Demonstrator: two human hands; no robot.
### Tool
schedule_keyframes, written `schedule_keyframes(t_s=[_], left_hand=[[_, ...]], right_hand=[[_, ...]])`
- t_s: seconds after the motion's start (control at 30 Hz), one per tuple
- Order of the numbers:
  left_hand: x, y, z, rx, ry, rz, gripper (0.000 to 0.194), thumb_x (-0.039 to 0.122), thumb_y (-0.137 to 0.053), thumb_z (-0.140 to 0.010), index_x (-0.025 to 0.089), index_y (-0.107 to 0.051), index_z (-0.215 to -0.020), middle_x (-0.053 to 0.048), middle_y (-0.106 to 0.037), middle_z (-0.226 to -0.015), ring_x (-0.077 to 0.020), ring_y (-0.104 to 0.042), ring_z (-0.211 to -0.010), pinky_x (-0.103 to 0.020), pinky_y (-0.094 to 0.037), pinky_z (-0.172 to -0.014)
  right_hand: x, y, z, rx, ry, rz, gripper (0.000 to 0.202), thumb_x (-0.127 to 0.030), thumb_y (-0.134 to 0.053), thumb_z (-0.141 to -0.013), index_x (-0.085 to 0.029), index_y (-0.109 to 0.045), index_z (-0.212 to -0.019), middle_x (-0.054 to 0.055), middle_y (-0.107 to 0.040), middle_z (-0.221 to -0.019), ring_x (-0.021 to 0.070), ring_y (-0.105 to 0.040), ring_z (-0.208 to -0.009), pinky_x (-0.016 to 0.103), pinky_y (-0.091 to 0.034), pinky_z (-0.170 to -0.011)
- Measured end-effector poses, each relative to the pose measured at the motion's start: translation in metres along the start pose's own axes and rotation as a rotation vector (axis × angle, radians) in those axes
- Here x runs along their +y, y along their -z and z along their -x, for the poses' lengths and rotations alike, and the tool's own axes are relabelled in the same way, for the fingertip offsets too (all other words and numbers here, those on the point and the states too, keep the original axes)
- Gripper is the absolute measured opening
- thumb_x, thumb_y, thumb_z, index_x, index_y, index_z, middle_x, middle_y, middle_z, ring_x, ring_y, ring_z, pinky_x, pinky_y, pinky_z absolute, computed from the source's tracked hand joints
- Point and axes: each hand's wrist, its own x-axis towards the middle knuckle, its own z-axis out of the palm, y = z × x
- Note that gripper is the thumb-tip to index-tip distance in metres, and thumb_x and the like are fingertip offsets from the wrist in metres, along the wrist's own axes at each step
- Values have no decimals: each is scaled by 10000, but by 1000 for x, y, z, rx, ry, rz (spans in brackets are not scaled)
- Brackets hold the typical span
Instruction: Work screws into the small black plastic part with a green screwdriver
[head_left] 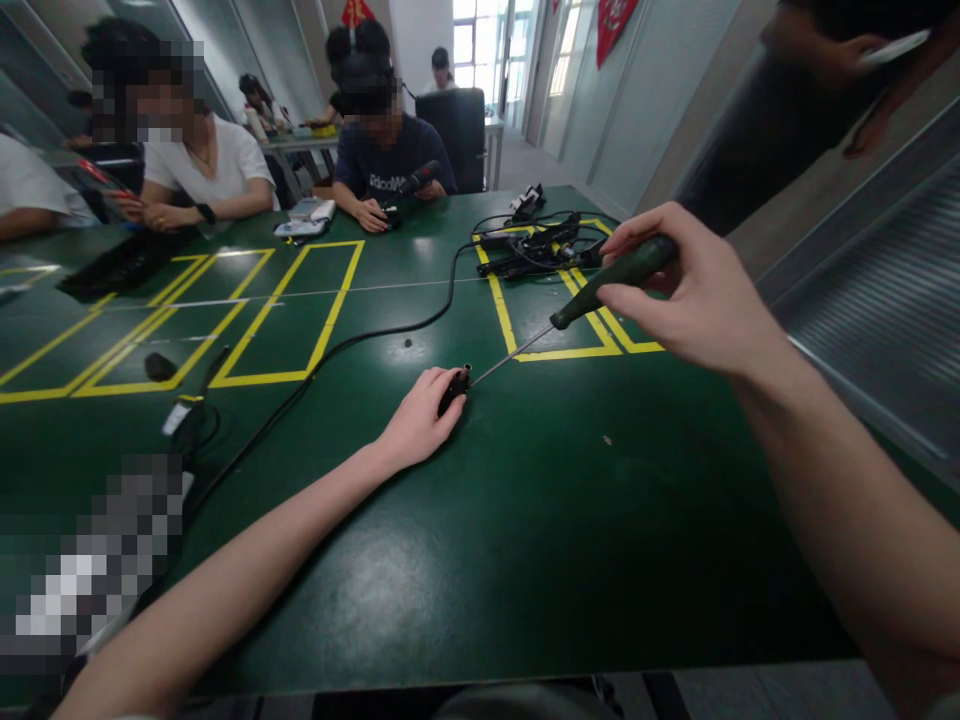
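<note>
Near the middle of the green table (495, 560), my left hand (420, 418) is closed around a small black part (453, 392) with a short round end sticking up. My right hand (679, 290) is raised above the table at the right and grips the dark green handle of a screwdriver (619, 283). Its thin metal shaft slants down to the left, with the tip at the right side of the black part. Whether the tip touches the part is too small to tell.
Black cables and parts (536, 250) lie in yellow tape outlines at the back right. One black cable (375, 332) runs across the table. A blurred device (105, 560) is at the left edge. Two seated people (206, 175) (390, 150) are opposite; another person (780, 110) stands at the right.
</note>
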Motion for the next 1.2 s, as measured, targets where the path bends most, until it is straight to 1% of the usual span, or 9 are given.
schedule_keyframes(t_s=[0.17,0.43,0.5,0.67,0.87,0.93,1.0,1.1,1.2], left_hand=[[2,0,0,19,28,7,310,294,-557,-1022,150,-655,-1279,-140,-681,-1169,-283,-651,-1088,-469,-564,-1010],[4,0,-2,51,55,29,254,277,-587,-997,161,-707,-1189,-111,-697,-1067,-254,-664,-962,-406,-588,-874],[5,1,-3,60,73,37,234,276,-594,-985,161,-729,-1138,-94,-701,-1008,-240,-664,-899,-383,-581,-818],[5,3,-3,92,129,70,199,290,-634,-960,167,-767,-1043,-69,-729,-937,-228,-677,-837,-356,-556,-762],[0,5,-2,83,148,134,253,393,-761,-923,180,-783,-1059,-88,-773,-1019,-267,-726,-945,-417,-583,-871],[-1,5,-1,88,178,131,349,419,-836,-859,177,-777,-1104,-92,-772,-1024,-277,-727,-950,-434,-591,-878],[-2,5,-1,107,212,153,568,406,-898,-787,175,-728,-1278,-100,-773,-1090,-287,-728,-1008,-458,-588,-931],[-3,8,-1,77,217,256,844,276,-889,-755,174,-556,-1524,-121,-761,-1256,-280,-719,-1125,-474,-551,-1045],[-3,11,-1,-18,201,377,676,184,-771,-809,158,-605,-1465,-127,-771,-1291,-257,-732,-1127,-452,-543,-1065]], right_hand=[[-4,-3,2,42,-62,66,334,-515,-754,-778,-221,-621,-863,-26,-515,-718,80,-385,-573,253,-317,-501],[-11,-6,6,-8,111,-118,225,-316,-697,-732,-250,-622,-933,-13,-632,-872,123,-563,-740,264,-479,-601],[-9,-7,5,21,105,-172,211,-317,-685,-698,-247,-612,-883,-13,-630,-853,125,-554,-724,279,-462,-600],[0,-6,0,237,62,-153,153,-264,-618,-648,-234,-564,-789,-23,-578,-746,111,-477,-627,315,-384,-604],[1,-5,0,190,53,-146,150,-264,-629,-648,-231,-572,-782,-22,-572,-758,109,-477,-635,323,-378,-598],[1,-5,0,182,51,-159,149,-262,-632,-647,-229,-577,-782,-19,-577,-767,110,-480,-647,320,-374,-597],[1,-5,0,183,64,-189,148,-262,-636,-655,-226,-578,-786,-18,-588,-769,110,-493,-654,322,-384,-605],[1,-5,0,182,76,-236,159,-276,-648,-656,-225,-580,-790,-18,-588,-751,112,-498,-653,330,-385,-615],[1,-5,1,165,70,-267,171,-298,-665,-656,-229,-594,-795,-21,-592,-757,115,-490,-665,320,-375,-614]])
